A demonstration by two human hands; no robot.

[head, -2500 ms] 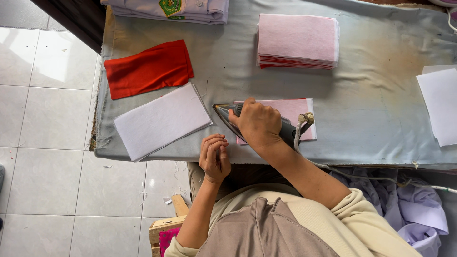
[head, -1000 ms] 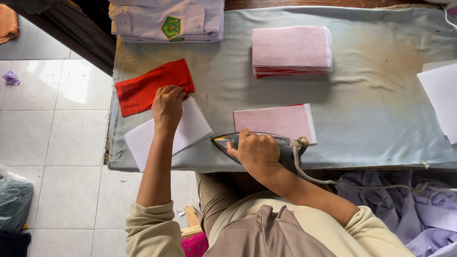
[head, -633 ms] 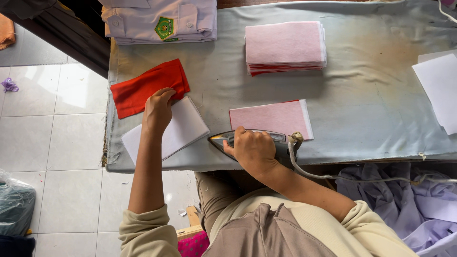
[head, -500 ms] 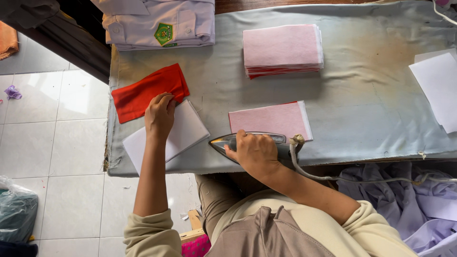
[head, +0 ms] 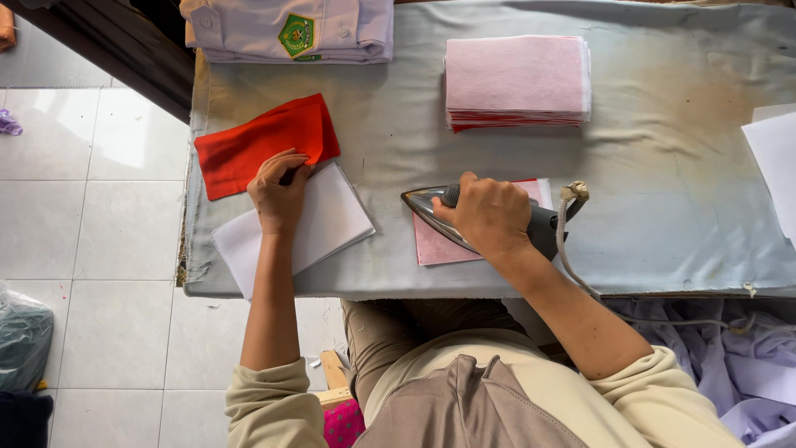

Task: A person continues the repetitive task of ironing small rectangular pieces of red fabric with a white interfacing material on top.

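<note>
Red cloth [head: 264, 143] lies near the ironing table's [head: 663, 216] left edge, the left hand [head: 279, 192] pinching its lower edge, resting over a white sheet [head: 319, 226]. Right hand [head: 489, 217] grips the iron [head: 497, 217], set on a pink piece [head: 435, 245] by the near edge. Behind, a pink stack [head: 516, 79] and folded shirts [head: 290, 29] line the far edge; white paper [head: 775, 166] sits at right.

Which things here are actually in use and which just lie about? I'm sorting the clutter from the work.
In use:
right hand gripping the iron
pink piece under the iron
left hand at the red cloth and white sheet

Lying about:
pink stack
folded shirt
white paper at the right edge
clothes below the board
</note>
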